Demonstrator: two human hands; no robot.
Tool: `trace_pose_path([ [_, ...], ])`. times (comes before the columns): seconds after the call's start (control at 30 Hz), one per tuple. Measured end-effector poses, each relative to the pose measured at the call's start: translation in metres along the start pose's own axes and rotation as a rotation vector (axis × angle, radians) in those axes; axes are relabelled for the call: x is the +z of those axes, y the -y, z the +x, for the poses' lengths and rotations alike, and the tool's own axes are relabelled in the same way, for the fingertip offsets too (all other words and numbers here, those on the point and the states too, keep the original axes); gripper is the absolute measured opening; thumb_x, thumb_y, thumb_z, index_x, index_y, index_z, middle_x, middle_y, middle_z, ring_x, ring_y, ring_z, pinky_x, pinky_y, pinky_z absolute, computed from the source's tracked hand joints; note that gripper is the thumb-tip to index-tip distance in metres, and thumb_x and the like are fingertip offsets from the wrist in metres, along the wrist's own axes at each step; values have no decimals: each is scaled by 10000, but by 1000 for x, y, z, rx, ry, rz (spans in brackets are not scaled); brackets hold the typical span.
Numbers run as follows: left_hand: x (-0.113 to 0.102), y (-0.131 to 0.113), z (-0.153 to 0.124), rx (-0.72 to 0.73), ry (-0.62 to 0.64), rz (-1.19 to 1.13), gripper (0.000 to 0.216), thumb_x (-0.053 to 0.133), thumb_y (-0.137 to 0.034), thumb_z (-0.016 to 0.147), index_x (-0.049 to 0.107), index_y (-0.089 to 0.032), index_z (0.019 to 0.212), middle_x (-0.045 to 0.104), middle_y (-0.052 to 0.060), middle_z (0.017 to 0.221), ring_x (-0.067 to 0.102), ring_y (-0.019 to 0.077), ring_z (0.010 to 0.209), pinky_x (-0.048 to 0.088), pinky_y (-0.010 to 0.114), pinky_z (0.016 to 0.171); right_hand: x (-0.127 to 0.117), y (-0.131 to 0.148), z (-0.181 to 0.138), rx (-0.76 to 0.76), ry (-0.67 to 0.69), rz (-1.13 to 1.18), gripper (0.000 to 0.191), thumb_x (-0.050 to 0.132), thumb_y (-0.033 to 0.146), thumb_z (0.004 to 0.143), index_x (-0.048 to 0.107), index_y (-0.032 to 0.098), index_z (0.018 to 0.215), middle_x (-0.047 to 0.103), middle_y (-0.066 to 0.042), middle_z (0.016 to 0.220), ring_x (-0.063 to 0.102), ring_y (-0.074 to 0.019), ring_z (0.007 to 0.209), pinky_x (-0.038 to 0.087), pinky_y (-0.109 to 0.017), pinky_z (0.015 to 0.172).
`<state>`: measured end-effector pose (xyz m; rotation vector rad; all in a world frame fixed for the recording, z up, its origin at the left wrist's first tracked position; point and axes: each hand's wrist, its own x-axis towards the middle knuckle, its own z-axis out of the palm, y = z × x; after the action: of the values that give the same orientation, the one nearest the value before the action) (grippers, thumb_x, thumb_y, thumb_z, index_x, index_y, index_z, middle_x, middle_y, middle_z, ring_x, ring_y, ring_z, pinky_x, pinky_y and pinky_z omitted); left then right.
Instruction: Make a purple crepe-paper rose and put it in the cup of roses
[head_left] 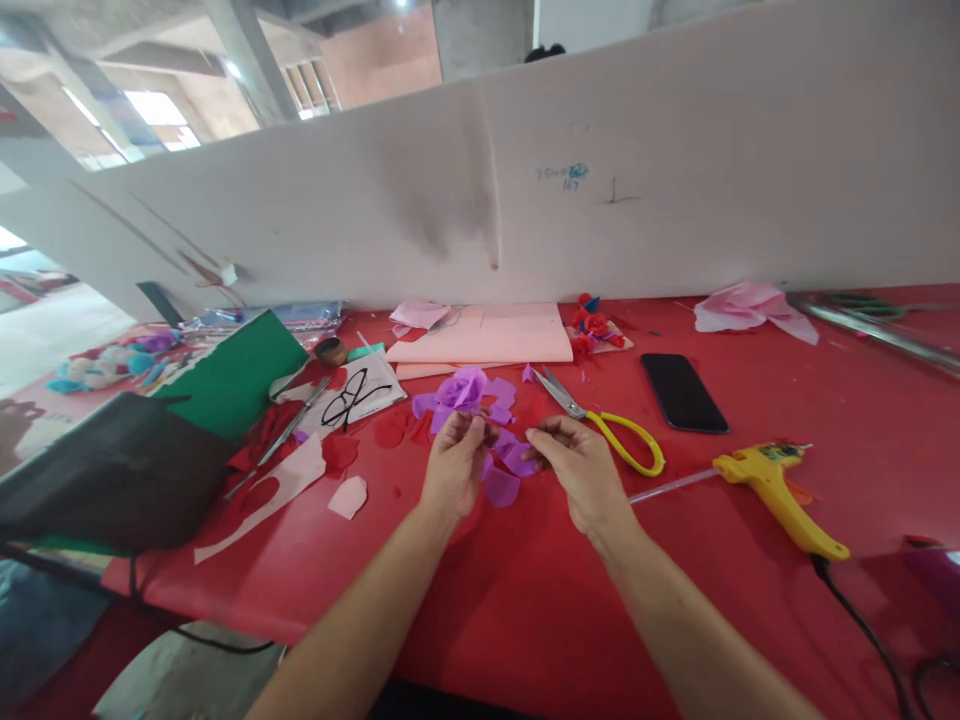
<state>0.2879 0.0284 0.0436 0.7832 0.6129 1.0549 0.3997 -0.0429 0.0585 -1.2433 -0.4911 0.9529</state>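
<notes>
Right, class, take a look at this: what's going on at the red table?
A person works with purple paper at a red table. The left hand pinches the base of a purple paper flower; the right hand pinches a purple petal. More loose petals lie between the hands. Yellow-handled scissors, a yellow glue gun and a black phone lie untouched to the right.

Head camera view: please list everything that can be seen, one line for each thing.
purple flower: one, purple, at left fingertips
purple petals: several, purple, between the hands
scissors: one, yellow handles, behind right hand
phone: one, black, right of scissors
glue gun: one, yellow, far right
pink sheets: stack, pink, table's back
glasses: one, black, left of flower
green sheet: one, green, far left
table: one, red, underneath
left hand: one, pinching flower
right hand: one, pinching a petal
</notes>
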Motion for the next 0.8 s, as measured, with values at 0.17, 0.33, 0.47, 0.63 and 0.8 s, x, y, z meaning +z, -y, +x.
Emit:
trace_pose_path([
  [0.17, 0, -6, 1, -30, 62, -85, 206, 715, -243, 708, 522, -182, 745, 493, -52, 665, 428, 43, 557, 377, 185, 595, -12, 5, 10, 19, 34, -172, 189, 697, 295, 577, 659, 162, 705, 559, 48, 502, 481, -94, 457, 357, -223, 473],
  [0.33, 1, -10, -3, -100, 55, 31, 233, 778, -210, 623, 640, -165, 805, 565, -22, 725, 473, 46, 588, 375, 181, 560, -24, 7, 18, -140, 143, -535, 125, 583, 265, 646, 667, 182, 687, 605, 29, 587, 505, -121, 533, 381, -251, 543],
  [0.47, -1, -5, -4, -158, 135, 246, 291, 792, -229, 590, 701, -139, 852, 626, 19, 720, 502, 71, 577, 383, 208, 543, -22, 9, 13, -276, 301, -830, 142, 518, 221, 686, 658, 199, 685, 633, 13, 626, 551, -149, 591, 406, -271, 596],
  [0.63, -4, 0, -1, -134, 135, 362, 249, 796, -214, 544, 713, -141, 768, 683, 52, 767, 594, 138, 696, 452, 264, 675, -18, 6, 10, -293, 335, -816, 155, 522, 212, 692, 661, 186, 757, 650, -2, 670, 591, -159, 641, 443, -281, 647],
  [0.8, -5, 1, 0, -196, 153, 396, 267, 800, -239, 518, 737, -156, 763, 694, 51, 750, 594, 151, 698, 452, 287, 704, -25, 2, 17, -334, 295, -723, 194, 567, 212, 696, 633, 187, 877, 661, -22, 763, 611, -160, 701, 479, -288, 680],
])
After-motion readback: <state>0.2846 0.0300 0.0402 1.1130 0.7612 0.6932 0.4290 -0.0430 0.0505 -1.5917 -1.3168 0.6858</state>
